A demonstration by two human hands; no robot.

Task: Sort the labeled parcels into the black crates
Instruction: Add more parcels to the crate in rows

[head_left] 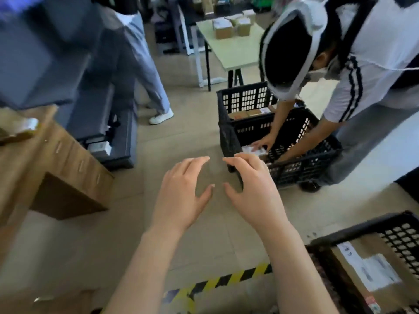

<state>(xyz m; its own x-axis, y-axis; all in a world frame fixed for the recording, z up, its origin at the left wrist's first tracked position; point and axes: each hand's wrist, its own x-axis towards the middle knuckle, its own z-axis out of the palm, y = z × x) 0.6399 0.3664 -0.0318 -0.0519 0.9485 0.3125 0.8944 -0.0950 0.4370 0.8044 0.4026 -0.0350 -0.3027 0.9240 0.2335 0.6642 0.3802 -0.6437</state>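
Tiling in pale beige covers the floor (pixel 199 137) beneath us, crossed near our feet by a strip of yellow-and-black tape (pixel 229 279). At our left stands a wooden desk (pixel 59 155), with grey cabinets (pixel 102 123) behind it. Farther back a pale table (pixel 240 53) carries several cardboard boxes (pixel 223 30). A person in a white shirt (pixel 374 64) bends over two black crates (pixel 306 164) ahead on our right, one hand resting on a white-labelled box (pixel 254 150) inside the nearer one. Another person's legs (pixel 147 69) show beyond the cabinets. Our left hand (pixel 183 191) and right hand (pixel 256 191) hang side by side over the floor, palms down, fingers spread and gently arched, thumbs pointing toward each other with a gap between. Neither holds anything. Our right fingertips overlap the nearer crate's corner in the view, though we cannot tell whether they touch it. The labelled parcel (pixel 371 273) lies flat in a third black crate (pixel 403 232) at our lower right, label up, well apart from both hands and nearest our right forearm.
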